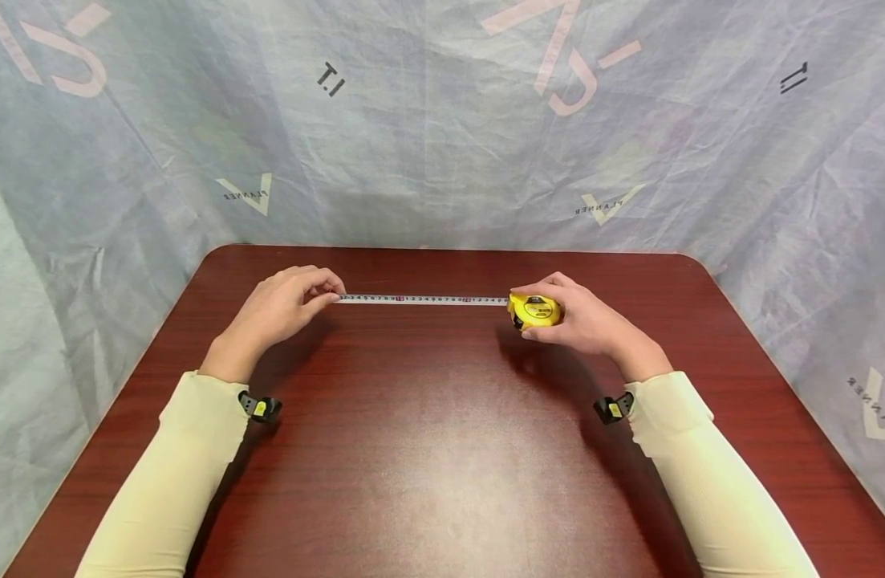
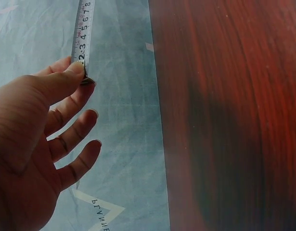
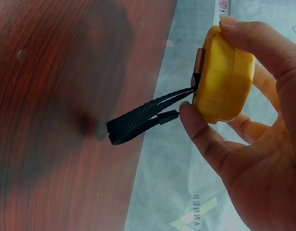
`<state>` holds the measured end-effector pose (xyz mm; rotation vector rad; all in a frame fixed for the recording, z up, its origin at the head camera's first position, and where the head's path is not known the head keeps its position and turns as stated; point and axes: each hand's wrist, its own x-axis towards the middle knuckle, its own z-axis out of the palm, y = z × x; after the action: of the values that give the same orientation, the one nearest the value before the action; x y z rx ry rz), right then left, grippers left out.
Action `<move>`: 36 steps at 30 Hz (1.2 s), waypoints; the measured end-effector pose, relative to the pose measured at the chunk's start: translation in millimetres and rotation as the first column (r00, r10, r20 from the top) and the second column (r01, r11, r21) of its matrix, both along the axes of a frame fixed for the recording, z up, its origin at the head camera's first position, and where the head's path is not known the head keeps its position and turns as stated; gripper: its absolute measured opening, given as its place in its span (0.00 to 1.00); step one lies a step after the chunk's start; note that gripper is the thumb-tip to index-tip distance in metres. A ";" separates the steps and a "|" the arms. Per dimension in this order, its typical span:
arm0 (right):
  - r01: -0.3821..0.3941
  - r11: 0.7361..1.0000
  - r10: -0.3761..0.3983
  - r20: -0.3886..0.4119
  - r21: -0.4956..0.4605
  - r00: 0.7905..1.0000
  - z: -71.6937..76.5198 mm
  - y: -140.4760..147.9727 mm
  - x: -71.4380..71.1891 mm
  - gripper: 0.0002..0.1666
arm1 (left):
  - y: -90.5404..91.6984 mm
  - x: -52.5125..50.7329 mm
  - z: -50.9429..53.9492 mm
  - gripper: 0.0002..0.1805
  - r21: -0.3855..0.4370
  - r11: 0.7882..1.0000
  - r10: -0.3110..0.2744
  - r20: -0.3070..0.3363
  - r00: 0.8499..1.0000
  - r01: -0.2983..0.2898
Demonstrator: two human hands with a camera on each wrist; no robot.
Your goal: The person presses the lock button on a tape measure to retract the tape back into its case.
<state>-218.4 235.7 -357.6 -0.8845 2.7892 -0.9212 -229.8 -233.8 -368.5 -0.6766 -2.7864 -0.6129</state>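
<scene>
The tape blade (image 1: 431, 300) is standing partly drawn, running nearly straight between the left hand (image 1: 283, 305) and the yellow case (image 1: 541, 311) in the right hand (image 1: 590, 317). By judgement, the drawing-out is at least partly done; what is remaining is winding the blade back and setting the case down. How much blade is lying inside is not showing.

The left fingers are pinching the blade's free end, thumb on its marked face; the lower two are spreading loosely, holding nothing. Which fingertip is backing the end is partly hidden, so this is reported with reserve.

The right fingers and thumb are curling round the case, gripping its opposite edges. A black strap (image 3: 143, 115) is hanging from it, and both ends are apparently being held above the surface (image 1: 442, 417).
</scene>
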 end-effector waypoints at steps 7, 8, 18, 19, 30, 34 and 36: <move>0.003 1.000 -0.003 0.005 -0.001 1.000 -0.1 -2.7 0.4 0.38 | 2.5 -0.5 -0.1 0.04 0.006 1.000 -0.008 0.006 1.000 0.008; 0.005 1.000 -0.005 0.009 -0.002 1.000 -0.2 -2.9 0.5 0.38 | 2.7 -0.6 -0.2 0.04 0.005 1.000 -0.009 0.006 1.000 0.009; 0.017 1.000 -0.017 0.028 0.007 0.999 -0.8 -5.0 -0.7 0.38 | 5.3 -0.3 -1.5 0.04 0.004 1.000 -0.017 0.018 1.000 0.017; 0.017 1.000 -0.017 0.029 0.006 0.999 -0.9 -5.1 -0.8 0.38 | 5.6 -0.3 -1.5 0.04 0.003 1.000 -0.019 0.019 1.000 0.019; 0.014 1.000 -0.014 0.023 -0.008 1.000 -2.8 -4.7 -2.6 0.38 | 7.6 -0.8 -1.6 0.04 -0.001 1.000 -0.024 0.027 0.999 0.024; 0.016 1.000 -0.016 0.034 -0.008 0.999 -2.8 -6.0 -2.3 0.38 | 9.3 -1.3 -1.8 0.04 -0.002 1.000 -0.030 0.033 0.999 0.030; 0.019 1.000 -0.019 0.041 -0.008 0.999 -2.5 -7.0 -2.0 0.38 | 9.8 -1.8 -2.1 0.04 -0.003 1.000 -0.031 0.032 0.999 0.031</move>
<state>-220.4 228.6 -360.1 -0.8323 2.7656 -0.9438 -231.6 -224.0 -370.6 -0.7183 -2.8124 -0.6303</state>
